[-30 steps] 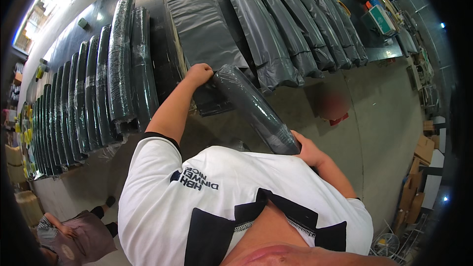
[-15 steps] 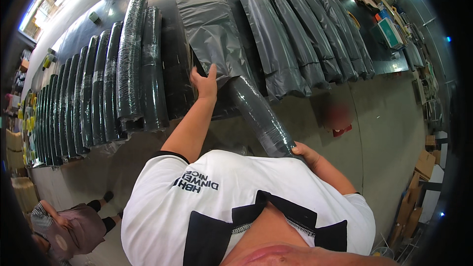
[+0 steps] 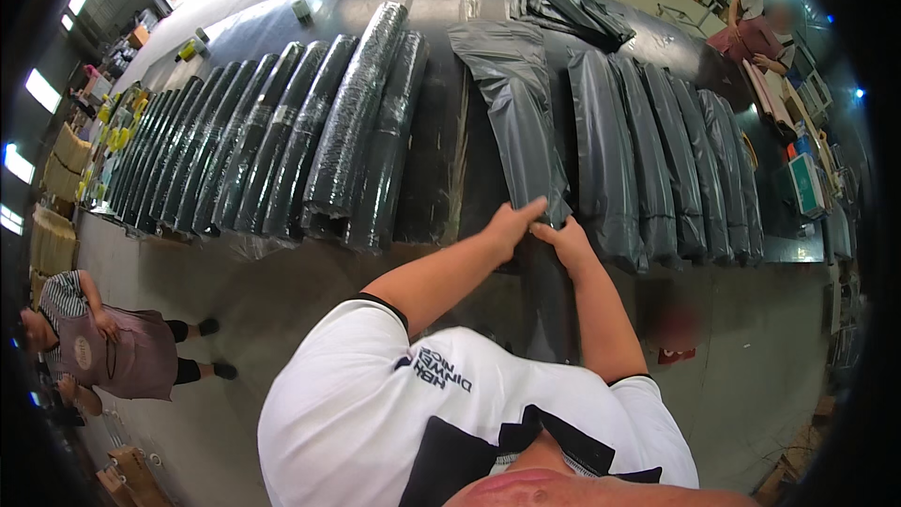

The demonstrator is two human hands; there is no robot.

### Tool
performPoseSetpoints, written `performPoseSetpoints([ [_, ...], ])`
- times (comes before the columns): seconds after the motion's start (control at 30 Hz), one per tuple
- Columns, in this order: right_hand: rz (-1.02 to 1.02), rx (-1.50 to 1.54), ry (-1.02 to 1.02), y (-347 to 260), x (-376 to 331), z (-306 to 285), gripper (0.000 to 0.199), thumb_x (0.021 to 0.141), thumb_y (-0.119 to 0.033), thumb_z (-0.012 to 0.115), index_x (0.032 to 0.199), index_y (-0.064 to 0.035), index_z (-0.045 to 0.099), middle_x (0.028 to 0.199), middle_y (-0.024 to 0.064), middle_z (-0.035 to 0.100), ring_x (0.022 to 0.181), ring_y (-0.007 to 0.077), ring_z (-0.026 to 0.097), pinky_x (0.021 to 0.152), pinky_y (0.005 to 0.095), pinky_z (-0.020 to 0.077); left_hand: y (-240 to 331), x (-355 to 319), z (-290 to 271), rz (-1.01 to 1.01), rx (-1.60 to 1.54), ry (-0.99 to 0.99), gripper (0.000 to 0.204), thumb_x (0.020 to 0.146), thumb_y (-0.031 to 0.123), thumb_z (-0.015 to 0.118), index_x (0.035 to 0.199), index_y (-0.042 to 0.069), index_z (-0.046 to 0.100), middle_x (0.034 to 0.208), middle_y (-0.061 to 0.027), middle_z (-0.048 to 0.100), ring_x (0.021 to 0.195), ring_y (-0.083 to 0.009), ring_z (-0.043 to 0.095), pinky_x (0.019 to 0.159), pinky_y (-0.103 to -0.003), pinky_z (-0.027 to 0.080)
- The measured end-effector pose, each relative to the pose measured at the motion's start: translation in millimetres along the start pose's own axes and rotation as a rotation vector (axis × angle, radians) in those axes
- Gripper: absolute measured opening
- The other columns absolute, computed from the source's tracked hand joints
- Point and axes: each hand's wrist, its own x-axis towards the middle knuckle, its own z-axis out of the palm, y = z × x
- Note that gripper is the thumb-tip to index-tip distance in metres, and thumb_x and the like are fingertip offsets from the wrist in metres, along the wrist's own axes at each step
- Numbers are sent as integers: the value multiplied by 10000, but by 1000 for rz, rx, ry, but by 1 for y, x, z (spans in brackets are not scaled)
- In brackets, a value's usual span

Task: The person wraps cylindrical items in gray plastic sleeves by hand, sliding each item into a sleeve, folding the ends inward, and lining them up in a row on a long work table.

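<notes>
A long grey plastic bag (image 3: 519, 122) lies on the dark table (image 3: 436, 2), its mouth toward me at the near edge. Out of that mouth a dark film-wrapped roll (image 3: 549, 314) sticks back toward my body, its other end hidden inside the bag. My left hand (image 3: 510, 230) is closed on the left side of the bag's mouth. Close beside it, my right hand (image 3: 566, 244) grips the right side, thumb on top. The hands nearly touch above the roll. What some of the fingers hold underneath is hidden.
Many dark film-wrapped rolls (image 3: 366, 122) lie side by side on the left. Several grey bagged rolls (image 3: 608, 169) are lined up on the right. Folded grey bags (image 3: 572, 19) lie at the back. One person (image 3: 122, 352) stands at left; another (image 3: 751, 38) is far right.
My right hand has moved from the roll's near end up to the bag's mouth. My left hand has come closer to it, and the bag now looks narrower and drawn along the roll.
</notes>
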Motion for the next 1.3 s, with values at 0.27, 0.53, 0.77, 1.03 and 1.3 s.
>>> performPoseSetpoints([
  [0.27, -118, -455, -233, -16, -28, 34, 626, 815, -403, 721, 1244, 21, 551, 1113, 174, 640, 994, 266, 627, 901, 361, 482, 38, -16, -69, -333, -162, -60, 612, 870, 594, 570, 1164, 61, 637, 1054, -118, 681, 934, -270, 651, 863, -416, 513],
  [0.53, 185, 299, 1, -27, 7, -4, 595, 893, -496, 607, 1284, -62, 492, 1218, 129, 582, 1036, 247, 593, 856, 344, 478, 15, -69, -65, -377, -179, -17, 642, 806, 581, 641, 1216, 89, 597, 1146, -91, 644, 1034, -241, 605, 888, -406, 480],
  [0.77, 19, 313, -233, -21, -97, 50, 771, 894, -263, 663, 1457, 36, 231, 1351, 168, 476, 1229, 240, 478, 1040, 345, 386, 18, -174, -65, -78, -29, -455, 880, 792, 392, 751, 1456, 41, 293, 1342, -126, 495, 1228, -262, 502, 1041, -388, 396],
  [1.03, 329, 528, -423, 82, -137, 47, 637, 947, -333, 604, 1423, 0, 342, 1378, 134, 451, 1268, 249, 429, 1069, 374, 345, -43, -177, -79, -548, 299, -299, 762, 897, 424, 657, 1446, 2, 338, 1374, -175, 486, 1277, -259, 460, 1066, -371, 362],
  [1.3, 153, 444, -338, 129, -155, -9, 855, 725, -232, 824, 1414, 10, 381, 1371, 114, 494, 1296, 213, 432, 1096, 341, 298, -23, -106, -91, -494, 824, -484, 654, 878, 469, 610, 1340, 19, 503, 1218, -152, 601, 1094, -265, 575, 938, -391, 458],
])
